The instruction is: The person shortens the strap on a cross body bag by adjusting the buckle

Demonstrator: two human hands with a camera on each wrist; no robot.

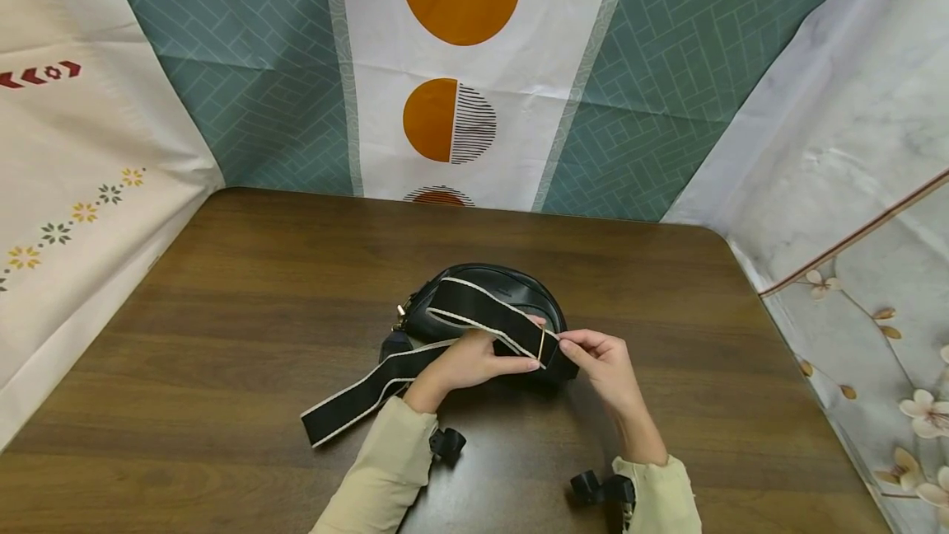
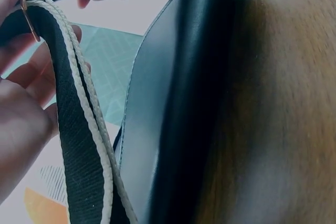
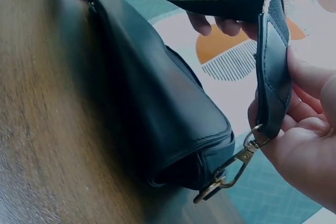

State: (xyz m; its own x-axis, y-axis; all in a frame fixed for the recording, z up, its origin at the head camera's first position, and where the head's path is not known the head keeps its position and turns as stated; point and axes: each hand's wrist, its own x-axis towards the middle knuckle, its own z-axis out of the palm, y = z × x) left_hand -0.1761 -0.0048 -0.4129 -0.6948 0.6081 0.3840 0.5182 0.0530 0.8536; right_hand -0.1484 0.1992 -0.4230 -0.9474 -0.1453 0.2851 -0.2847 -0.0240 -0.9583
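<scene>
A black leather handbag (image 1: 537, 291) rests on the table, with a wide black strap (image 1: 482, 303) edged in white looped in front of it. My left hand (image 1: 470, 359) holds the doubled strap at its gold slider buckle (image 2: 30, 18), thumb on the near side and fingers behind. My right hand (image 1: 604, 365) pinches the strap's leather end tab (image 3: 274, 74) just beyond the buckle. From that tab a gold swivel clasp (image 3: 244, 156) links to the bag's side. The strap's other loop trails left across the table. The bag's lower front is partly hidden by strap and hands.
The brown wooden table (image 1: 245, 311) extends around the bag. Patterned cloth hangings (image 1: 267, 105) stand behind its far edge, with pale cloths along the left and right sides. Black camera bands (image 1: 447, 445) sit at both wrists.
</scene>
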